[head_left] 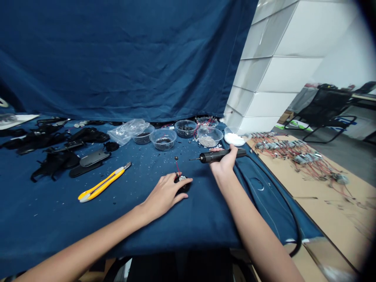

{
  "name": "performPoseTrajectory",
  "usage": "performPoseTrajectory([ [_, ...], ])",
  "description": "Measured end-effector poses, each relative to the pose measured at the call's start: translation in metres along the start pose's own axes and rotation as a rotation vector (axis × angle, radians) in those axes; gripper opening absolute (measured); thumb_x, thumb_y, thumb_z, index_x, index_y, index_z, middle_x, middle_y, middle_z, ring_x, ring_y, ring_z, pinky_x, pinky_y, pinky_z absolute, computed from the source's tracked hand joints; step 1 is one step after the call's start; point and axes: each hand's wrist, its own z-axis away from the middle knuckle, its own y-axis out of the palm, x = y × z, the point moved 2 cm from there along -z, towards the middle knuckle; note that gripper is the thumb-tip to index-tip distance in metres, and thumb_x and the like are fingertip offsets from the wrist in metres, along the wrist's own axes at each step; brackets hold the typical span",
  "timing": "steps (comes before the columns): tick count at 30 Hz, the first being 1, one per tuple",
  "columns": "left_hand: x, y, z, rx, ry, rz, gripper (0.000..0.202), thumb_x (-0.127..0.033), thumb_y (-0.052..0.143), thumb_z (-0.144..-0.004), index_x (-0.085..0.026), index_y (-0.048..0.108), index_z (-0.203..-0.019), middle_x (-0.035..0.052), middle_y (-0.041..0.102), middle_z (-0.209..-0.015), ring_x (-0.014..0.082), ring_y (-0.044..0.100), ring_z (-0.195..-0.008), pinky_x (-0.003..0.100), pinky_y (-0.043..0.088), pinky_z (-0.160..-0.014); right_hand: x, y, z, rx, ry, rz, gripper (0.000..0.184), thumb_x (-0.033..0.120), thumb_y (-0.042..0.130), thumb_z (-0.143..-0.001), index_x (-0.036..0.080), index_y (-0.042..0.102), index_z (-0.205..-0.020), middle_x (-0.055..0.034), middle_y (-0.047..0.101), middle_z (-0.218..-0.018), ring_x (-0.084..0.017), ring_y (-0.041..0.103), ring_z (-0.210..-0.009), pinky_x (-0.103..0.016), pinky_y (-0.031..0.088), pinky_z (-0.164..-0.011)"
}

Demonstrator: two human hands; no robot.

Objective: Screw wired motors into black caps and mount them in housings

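Observation:
My left hand [164,194] rests on the blue cloth [44,219] with its fingers closed around a small black round part [182,184] that has red wires. My right hand [225,162] grips a black electric screwdriver [219,156], held level with its bit pointing left, above the cloth. Its black cable [289,211] runs off to the right along the table edge. The screwdriver tip is a little above and to the right of the small part.
Several clear plastic bowls [163,139] of small parts stand at the back, beside a plastic bag [127,130] and a white dish [234,138]. A yellow utility knife [101,183] lies to the left. Black plastic pieces [55,150] lie far left. Wired motors [293,154] cover cardboard to the right.

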Motion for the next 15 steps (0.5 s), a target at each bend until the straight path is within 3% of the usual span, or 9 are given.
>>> performPoseTrajectory([
  [4,0.008,0.003,-0.017,0.069,-0.026,0.288,0.039,-0.035,0.062,-0.087,-0.032,0.058,-0.126,0.0076,0.055,-0.12,0.0244,0.052,-0.111,0.046,0.042,-0.099,0.003,0.002,0.002,0.004,-0.018,0.0,0.023,0.034,0.054,-0.081,0.019,0.038,-0.073,0.0079,0.039,-0.057,-0.005,0.041,-0.045,-0.017,0.045,-0.043],
  [8,0.015,0.001,-0.03,-0.046,-0.346,1.141,0.047,-0.041,0.066,-0.083,-0.024,0.053,-0.125,0.0079,0.062,-0.11,0.022,0.062,-0.101,0.043,0.049,-0.093,0.01,0.006,0.007,0.077,-0.076,0.027,0.027,0.039,0.052,-0.083,0.021,0.035,-0.073,0.008,0.039,-0.057,-0.005,0.042,-0.045,-0.016,0.044,-0.042],
  [11,0.012,-0.003,-0.034,-0.125,-0.426,1.711,0.055,-0.046,0.068,-0.081,-0.024,0.045,-0.126,0.0105,0.062,-0.116,0.0237,0.065,-0.105,0.041,0.05,-0.094,0.016,0.011,0.02,0.203,-0.209,0.074,0.031,0.045,0.052,-0.083,0.021,0.034,-0.074,0.0077,0.039,-0.057,-0.005,0.042,-0.045,-0.016,0.043,-0.042],
  [15,0.009,-0.01,-0.034,-0.146,-0.402,1.893,0.064,-0.048,0.072,-0.077,-0.027,0.043,-0.13,0.0099,0.06,-0.122,0.025,0.064,-0.108,0.038,0.052,-0.097,0.016,0.018,0.049,0.336,-0.408,0.151,0.03,0.048,0.05,-0.083,0.021,0.038,-0.078,0.0071,0.04,-0.058,-0.006,0.042,-0.044,-0.017,0.041,-0.041],
])
